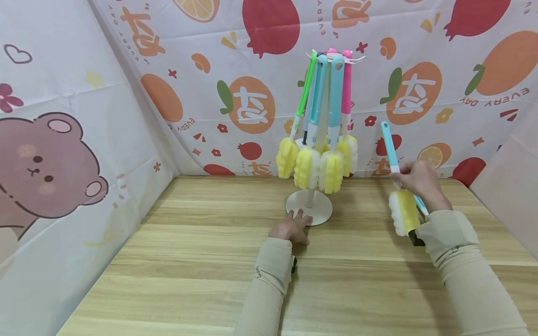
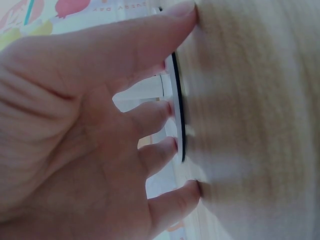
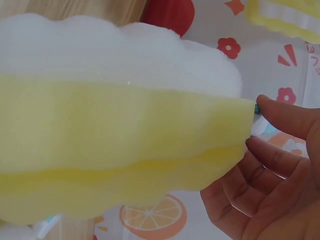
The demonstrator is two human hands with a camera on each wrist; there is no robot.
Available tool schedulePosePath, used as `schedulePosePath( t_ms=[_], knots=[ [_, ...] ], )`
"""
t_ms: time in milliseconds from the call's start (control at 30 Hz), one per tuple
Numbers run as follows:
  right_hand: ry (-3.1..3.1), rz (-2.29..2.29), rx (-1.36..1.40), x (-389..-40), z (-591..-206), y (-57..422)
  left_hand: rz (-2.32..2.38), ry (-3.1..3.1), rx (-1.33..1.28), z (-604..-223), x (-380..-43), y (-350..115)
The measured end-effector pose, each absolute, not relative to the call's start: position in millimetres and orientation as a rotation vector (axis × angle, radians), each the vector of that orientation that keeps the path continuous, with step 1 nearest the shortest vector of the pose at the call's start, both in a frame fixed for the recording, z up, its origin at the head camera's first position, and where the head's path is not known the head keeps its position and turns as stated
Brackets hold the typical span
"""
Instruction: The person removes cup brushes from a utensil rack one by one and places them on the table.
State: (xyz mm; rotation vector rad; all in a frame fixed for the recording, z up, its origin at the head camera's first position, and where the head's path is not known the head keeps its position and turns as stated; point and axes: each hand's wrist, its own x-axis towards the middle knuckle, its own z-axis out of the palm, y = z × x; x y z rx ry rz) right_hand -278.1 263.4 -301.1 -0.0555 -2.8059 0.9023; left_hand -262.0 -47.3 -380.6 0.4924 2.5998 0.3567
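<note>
My right hand (image 1: 421, 181) pinches a bottle brush (image 1: 391, 148) near the lower end of its light blue handle. Its yellow-and-white sponge head (image 3: 125, 120) hangs downward and fills much of the right wrist view. Several similar brushes hang from a white stand (image 1: 309, 199), their handles blue, green and pink, sponge heads low. On the near edge of the stand's round base, my left hand (image 1: 291, 227) rests with fingers spread. In the left wrist view, middle fingertips (image 2: 168, 145) touch the rim of that base, with the thumb and little finger at the wooden table.
Partly hidden behind the right wrist, another light blue handle (image 1: 421, 205) lies on the wooden table (image 1: 201, 266). A fruit-print cloth (image 1: 201, 116) stands along the back edge, and a bear-print cloth (image 1: 117, 154) borders the left side.
</note>
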Motion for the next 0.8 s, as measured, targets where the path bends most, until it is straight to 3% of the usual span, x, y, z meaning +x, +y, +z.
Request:
schedulePosePath(
  t_ms=[800],
  knots=[
    [-2.911, 0.926, -0.102, -279, -314, 274, 0.346, 2.594, 0.489, -380, -263, -47]
  ],
)
